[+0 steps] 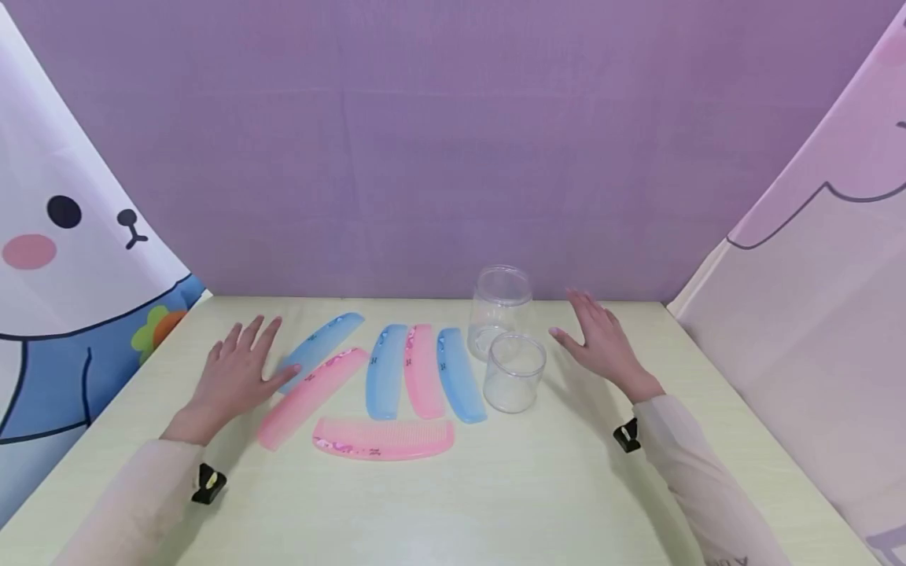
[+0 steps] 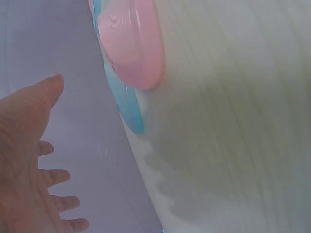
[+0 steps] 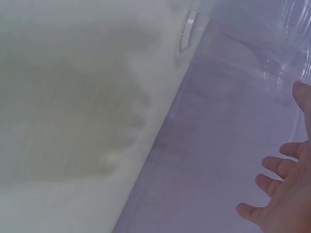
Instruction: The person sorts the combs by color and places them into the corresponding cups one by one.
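My left hand (image 1: 233, 377) hovers at the left with its fingers spread and nothing held. Its thumb overlaps a tilted blue comb (image 1: 324, 342) in the head view, beside a slanted pink comb (image 1: 311, 397). Over on the right, my right hand (image 1: 602, 346) is held up with straight fingers, near two clear round containers. The taller clear container (image 1: 501, 314) stands behind the shorter one (image 1: 515, 373). Between the hands lie an upright-laid blue comb (image 1: 385, 373), a pink comb (image 1: 423, 373) and another blue comb (image 1: 460, 377). A pink comb (image 1: 382, 440) lies crosswise in front.
The pale wooden table (image 1: 439, 511) reaches back to a purple cloth backdrop (image 1: 439, 157). Cloth panels with cartoon prints flank it, one on the left (image 1: 85, 275) and one on the right (image 1: 814, 299). A black wrist device (image 1: 208, 483) is strapped at the left sleeve.
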{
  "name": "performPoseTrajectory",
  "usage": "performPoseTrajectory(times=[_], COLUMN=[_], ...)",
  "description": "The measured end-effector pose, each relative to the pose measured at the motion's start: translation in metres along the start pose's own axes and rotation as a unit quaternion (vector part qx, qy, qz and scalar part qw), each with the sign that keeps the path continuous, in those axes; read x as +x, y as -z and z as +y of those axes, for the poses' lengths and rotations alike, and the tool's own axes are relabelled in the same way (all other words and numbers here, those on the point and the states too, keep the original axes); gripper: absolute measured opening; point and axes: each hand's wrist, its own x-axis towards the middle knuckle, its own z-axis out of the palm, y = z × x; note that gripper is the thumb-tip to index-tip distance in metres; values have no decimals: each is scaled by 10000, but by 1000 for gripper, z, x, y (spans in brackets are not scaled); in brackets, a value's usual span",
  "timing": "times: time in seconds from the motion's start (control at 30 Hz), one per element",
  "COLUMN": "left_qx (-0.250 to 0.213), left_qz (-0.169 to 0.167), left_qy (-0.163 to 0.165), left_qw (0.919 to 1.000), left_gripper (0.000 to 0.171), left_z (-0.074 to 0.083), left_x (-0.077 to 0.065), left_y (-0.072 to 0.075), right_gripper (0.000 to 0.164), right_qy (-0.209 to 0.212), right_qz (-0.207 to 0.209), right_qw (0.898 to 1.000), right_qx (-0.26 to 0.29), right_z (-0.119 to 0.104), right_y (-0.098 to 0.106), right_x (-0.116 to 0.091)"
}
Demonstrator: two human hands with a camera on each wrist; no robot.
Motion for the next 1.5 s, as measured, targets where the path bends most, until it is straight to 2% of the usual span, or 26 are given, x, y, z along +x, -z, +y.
performPoseTrajectory(times=[0.17,0.47,0.73,0.93,1.5], left_qx=[-8,-100,-298,-308,-462], left_qz=[32,-98,-171,-227,-1032], left_qy=[-138,-321,-476,-590,-495], left_qw=[9999,9994,9983,9975,9924], left_gripper=[82,83,77,74,70], left_z=[5,15,26,33,49], left_x=[5,13,17,18,19], left_y=[-1,-6,-11,-15,-26], right_gripper=[72,73,78,82,85], right_qy=[94,48,-196,-483,-418], right_qz=[191,198,-96,-340,-423], right_qw=[9995,9984,9952,9871,9648], right_qx=[231,528,958,1486,2561], right_z=[-6,-15,-23,-27,-30], right_y=[1,6,8,6,-13], right_x=[10,27,39,47,58])
